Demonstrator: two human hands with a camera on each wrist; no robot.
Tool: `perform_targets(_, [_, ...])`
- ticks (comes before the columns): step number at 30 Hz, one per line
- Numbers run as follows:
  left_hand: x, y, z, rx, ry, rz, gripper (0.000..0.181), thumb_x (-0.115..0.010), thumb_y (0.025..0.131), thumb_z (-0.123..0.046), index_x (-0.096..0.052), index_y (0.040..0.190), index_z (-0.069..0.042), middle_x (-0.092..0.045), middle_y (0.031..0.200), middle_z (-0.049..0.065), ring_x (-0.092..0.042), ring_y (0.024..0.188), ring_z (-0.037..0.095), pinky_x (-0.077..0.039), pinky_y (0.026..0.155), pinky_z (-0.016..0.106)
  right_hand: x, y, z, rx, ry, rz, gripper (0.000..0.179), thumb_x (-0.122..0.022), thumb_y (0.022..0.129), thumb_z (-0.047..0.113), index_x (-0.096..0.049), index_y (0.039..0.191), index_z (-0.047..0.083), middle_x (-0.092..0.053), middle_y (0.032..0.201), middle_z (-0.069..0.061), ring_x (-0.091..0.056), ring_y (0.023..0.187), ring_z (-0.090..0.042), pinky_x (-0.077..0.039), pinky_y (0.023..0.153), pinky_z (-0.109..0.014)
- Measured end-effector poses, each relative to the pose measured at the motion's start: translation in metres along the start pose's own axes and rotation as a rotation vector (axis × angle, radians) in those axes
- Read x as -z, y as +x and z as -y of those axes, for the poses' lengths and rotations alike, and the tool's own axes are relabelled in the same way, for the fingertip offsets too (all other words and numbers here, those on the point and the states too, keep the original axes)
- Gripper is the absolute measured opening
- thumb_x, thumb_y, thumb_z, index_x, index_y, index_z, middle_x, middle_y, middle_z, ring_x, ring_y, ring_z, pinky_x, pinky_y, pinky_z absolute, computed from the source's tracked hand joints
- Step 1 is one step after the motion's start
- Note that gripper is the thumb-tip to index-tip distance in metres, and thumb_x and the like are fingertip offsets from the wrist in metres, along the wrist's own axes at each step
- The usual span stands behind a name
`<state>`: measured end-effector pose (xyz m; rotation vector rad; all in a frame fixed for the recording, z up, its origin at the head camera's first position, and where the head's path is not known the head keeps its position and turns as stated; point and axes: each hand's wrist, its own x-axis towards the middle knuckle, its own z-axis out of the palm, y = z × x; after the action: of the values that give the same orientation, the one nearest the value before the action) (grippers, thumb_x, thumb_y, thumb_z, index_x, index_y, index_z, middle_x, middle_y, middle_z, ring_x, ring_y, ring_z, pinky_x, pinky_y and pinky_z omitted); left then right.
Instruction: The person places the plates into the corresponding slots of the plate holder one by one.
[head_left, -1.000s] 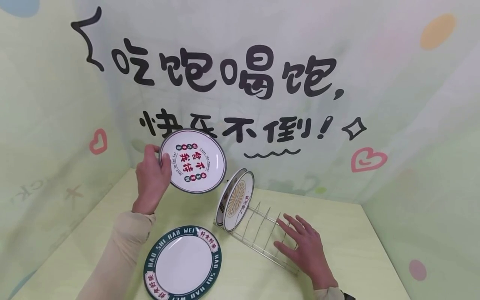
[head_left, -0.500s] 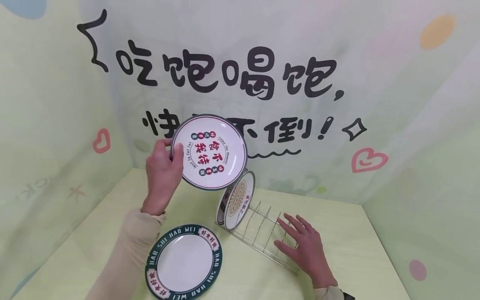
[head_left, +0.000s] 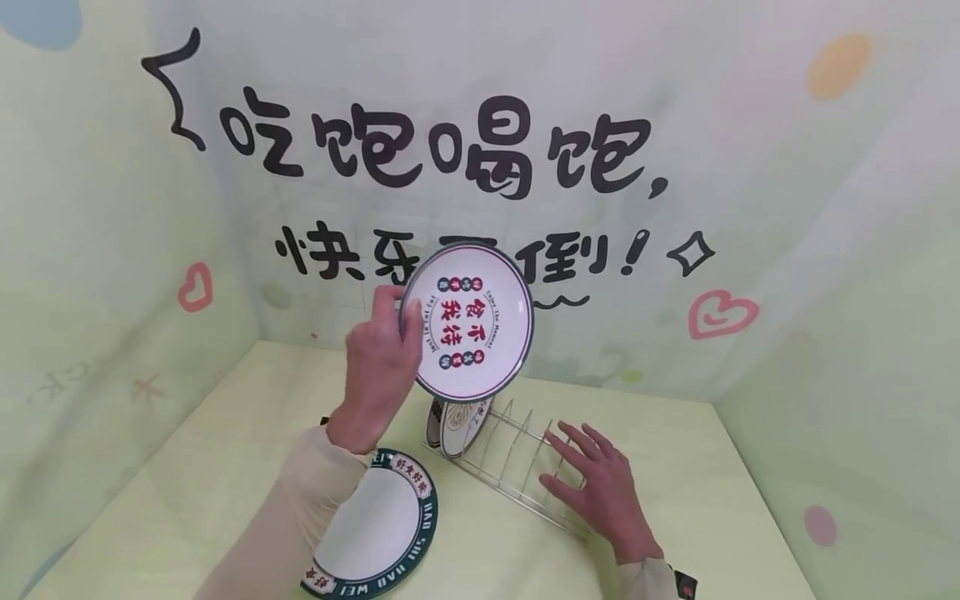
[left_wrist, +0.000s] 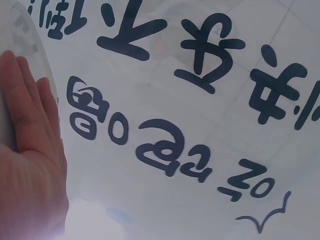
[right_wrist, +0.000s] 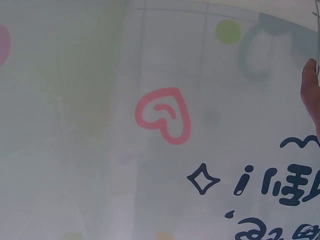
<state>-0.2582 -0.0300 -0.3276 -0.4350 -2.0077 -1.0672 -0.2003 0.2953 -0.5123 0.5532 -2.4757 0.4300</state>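
In the head view my left hand [head_left: 382, 367] pinches the left rim of a small white plate [head_left: 498, 337] with red lettering and a dark rim, thumb on its front. It is held up facing the head camera, above the wire plate rack [head_left: 517, 498]. Two plates stand on edge at the rack's left end; the front plate [head_left: 457, 429] is partly hidden behind the held one. My right hand [head_left: 602, 487] is at the rack's right end, fingers spread over the wires; firm contact cannot be told. The left wrist view shows the left hand [left_wrist: 32, 150] against the plate's underside [left_wrist: 25, 30].
A larger plate with a green lettered rim [head_left: 427, 525] lies flat on the pale table [head_left: 660, 467], partly covered by the left sleeve [head_left: 292, 508]. Behind stands a printed wall [head_left: 600, 350], with side walls left and right.
My left hand has carried the small plate rightward, from left of the rack to in front of the standing plates. The right hand stays at the rack's right end. The head view shifts slightly.
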Motion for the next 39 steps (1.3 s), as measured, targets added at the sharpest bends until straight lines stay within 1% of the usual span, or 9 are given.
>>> perform_targets(5, [-0.018,-0.011,-0.017,-0.075,-0.025,0.118,0.015,-0.046,0.110,-0.012,-0.050,0.115,0.002,-0.061,0.063,0.007,-0.058,0.043,0.013,-0.041,0.035,0.022,0.000,0.000,-0.001,-0.013,0.007,0.009,0.064,-0.084,0.083,0.044,-0.066,0.142,0.024,-0.060,0.146,-0.005,-0.051,0.135,-0.044,-0.046,0.089,-0.072])
perform_targets(8, [-0.028,-0.017,-0.022,-0.192,0.086,0.164,0.011,-0.046,0.109,-0.006,-0.048,0.113,0.004,-0.053,0.060,0.004,-0.052,0.040,0.012,-0.037,0.034,0.021,0.001,0.000,-0.001,-0.016,0.004,0.018,0.064,-0.083,0.084,0.044,-0.065,0.142,0.025,-0.060,0.147,-0.005,-0.051,0.136,-0.044,-0.045,0.091,-0.072])
perform_targets(11, [-0.038,-0.022,-0.023,-0.334,0.239,0.165,0.007,-0.051,0.105,0.002,-0.047,0.107,0.008,-0.047,0.059,0.003,-0.049,0.039,0.013,-0.036,0.034,0.022,0.001,0.001,-0.001,-0.019,-0.002,0.031,0.064,-0.082,0.085,0.045,-0.065,0.143,0.025,-0.059,0.148,-0.005,-0.050,0.136,-0.044,-0.045,0.092,-0.072])
perform_targets(13, [-0.044,-0.026,-0.023,-0.378,0.291,0.171,0.010,-0.054,0.102,0.006,-0.045,0.104,0.007,-0.045,0.058,0.002,-0.048,0.038,0.012,-0.035,0.034,0.021,0.001,0.002,0.000,-0.024,0.001,0.040,0.063,-0.082,0.085,0.045,-0.065,0.143,0.025,-0.059,0.148,-0.005,-0.049,0.137,-0.044,-0.044,0.092,-0.073])
perform_targets(20, [-0.058,-0.036,-0.024,-0.393,0.349,0.193,0.029,-0.065,0.088,0.015,-0.043,0.103,0.004,-0.047,0.057,0.005,-0.048,0.037,0.015,-0.033,0.035,0.022,0.005,0.003,0.003,-0.036,0.001,0.053,0.063,-0.081,0.085,0.045,-0.065,0.143,0.025,-0.059,0.148,-0.005,-0.049,0.137,-0.043,-0.044,0.092,-0.073])
perform_targets(24, [-0.066,-0.041,-0.022,-0.406,0.426,0.192,0.034,-0.068,0.084,0.014,-0.043,0.104,0.004,-0.051,0.060,0.008,-0.053,0.038,0.019,-0.037,0.034,0.024,0.008,0.003,0.003,-0.031,-0.002,0.042,0.063,-0.082,0.084,0.044,-0.066,0.142,0.023,-0.060,0.146,-0.006,-0.050,0.136,-0.043,-0.045,0.091,-0.072])
perform_targets(32, [-0.083,-0.056,-0.010,-0.504,0.581,0.181,0.026,-0.067,0.093,0.001,-0.045,0.106,0.005,-0.054,0.060,0.008,-0.059,0.043,0.020,-0.046,0.037,0.029,0.007,0.003,0.002,-0.041,-0.008,0.060,0.062,-0.081,0.085,0.046,-0.066,0.142,0.025,-0.059,0.148,-0.004,-0.049,0.138,-0.041,-0.045,0.093,-0.071])
perform_targets(37, [-0.092,-0.066,-0.005,-0.519,0.620,0.236,0.032,-0.071,0.091,0.001,-0.045,0.110,0.005,-0.054,0.062,0.008,-0.057,0.042,0.016,-0.043,0.035,0.024,0.007,0.004,0.001,-0.035,-0.006,0.054,0.062,-0.082,0.085,0.045,-0.066,0.141,0.025,-0.060,0.147,-0.004,-0.050,0.137,-0.041,-0.046,0.093,-0.071])
perform_targets(39, [-0.095,-0.070,-0.003,-0.510,0.606,0.270,0.034,-0.073,0.091,0.000,-0.045,0.109,0.004,-0.051,0.059,0.006,-0.054,0.039,0.014,-0.039,0.034,0.021,0.007,0.004,0.001,-0.036,-0.004,0.055,0.062,-0.082,0.084,0.045,-0.066,0.141,0.025,-0.060,0.147,-0.004,-0.050,0.137,-0.041,-0.046,0.093,-0.071])
